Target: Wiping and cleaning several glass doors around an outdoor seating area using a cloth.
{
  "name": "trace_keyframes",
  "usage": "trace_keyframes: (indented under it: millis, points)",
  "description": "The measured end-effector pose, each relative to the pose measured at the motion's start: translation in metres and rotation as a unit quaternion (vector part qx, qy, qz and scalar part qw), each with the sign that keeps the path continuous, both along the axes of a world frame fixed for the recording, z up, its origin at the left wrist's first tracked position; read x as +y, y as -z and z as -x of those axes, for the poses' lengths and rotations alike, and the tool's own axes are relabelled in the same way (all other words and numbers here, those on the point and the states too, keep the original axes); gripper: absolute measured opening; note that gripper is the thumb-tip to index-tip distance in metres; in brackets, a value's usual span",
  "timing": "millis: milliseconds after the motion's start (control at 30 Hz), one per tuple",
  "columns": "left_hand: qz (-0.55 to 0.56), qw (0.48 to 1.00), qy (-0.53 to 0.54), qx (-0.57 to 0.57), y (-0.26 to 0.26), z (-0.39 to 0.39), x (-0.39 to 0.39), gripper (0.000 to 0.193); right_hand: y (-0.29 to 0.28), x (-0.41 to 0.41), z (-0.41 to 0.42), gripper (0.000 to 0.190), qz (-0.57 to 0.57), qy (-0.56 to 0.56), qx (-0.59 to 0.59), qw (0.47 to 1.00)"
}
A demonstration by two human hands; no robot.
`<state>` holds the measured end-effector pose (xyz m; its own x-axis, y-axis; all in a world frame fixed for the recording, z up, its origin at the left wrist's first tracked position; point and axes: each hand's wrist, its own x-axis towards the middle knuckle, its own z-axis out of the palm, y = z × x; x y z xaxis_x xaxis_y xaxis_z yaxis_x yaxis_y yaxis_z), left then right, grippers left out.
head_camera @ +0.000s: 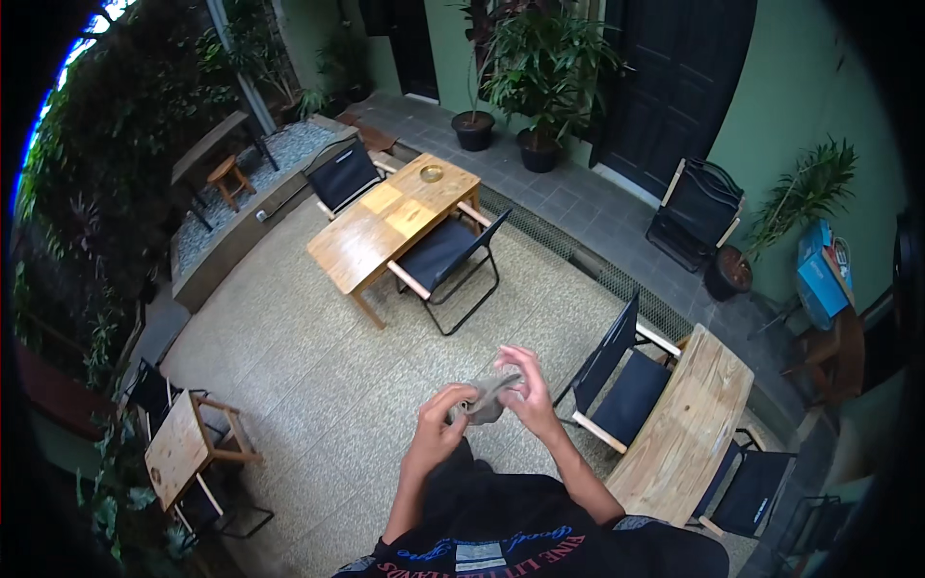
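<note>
A small grey cloth [490,406], thin and bunched up, is held in front of my body above the tiled floor. My left hand [442,415] grips its left side between thumb and fingers, where a rolled edge shows. On the cloth's other side is my right hand [530,386], its thumb and lower fingers at the fabric and its index finger raised and curled. Part of the cloth is hidden behind the fingers, and its full shape cannot be made out.
Ahead stands a wooden table [368,238] bearing a brass-coloured ashtray [431,173], with a black folding chair [444,253] beside it. Close on my right are another chair [614,390] and a long wooden table [686,426]. A smaller table [177,448] stands at left. Potted plants [538,148] line the wall.
</note>
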<state>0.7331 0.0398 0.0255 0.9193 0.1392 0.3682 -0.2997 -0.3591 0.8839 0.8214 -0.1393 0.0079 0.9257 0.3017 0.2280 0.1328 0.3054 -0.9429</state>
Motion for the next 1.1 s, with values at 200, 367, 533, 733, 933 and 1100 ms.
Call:
trace_keyframes:
  millis: [200,367,533,733,933,1100]
  points:
    - [-0.031,0.978,0.188,0.085,-0.005,-0.145,0.033,0.034,0.133,-0.005,-0.132,0.067,0.159,-0.221,-0.157,0.949]
    - [0.063,0.977,0.186,0.080,0.023,-0.260,0.057,0.033,0.139,0.004,-0.218,0.048,0.158,-0.205,0.051,0.965]
    - [0.054,0.976,0.186,0.103,0.006,-0.407,0.057,0.031,0.071,0.014,-0.320,0.033,0.243,-0.105,0.094,0.960]
    - [0.092,0.965,0.167,0.178,-0.020,-0.572,0.010,0.045,0.083,-0.008,-0.448,0.033,0.140,0.048,0.139,0.979]
    - [0.045,0.900,0.247,0.356,0.013,-0.729,-0.011,0.066,0.068,-0.052,-0.604,0.034,-0.007,0.115,0.245,0.963]
    - [0.066,0.900,0.317,0.291,0.044,-0.828,-0.036,0.069,0.085,-0.088,-0.718,0.039,-0.044,0.077,0.220,0.971]
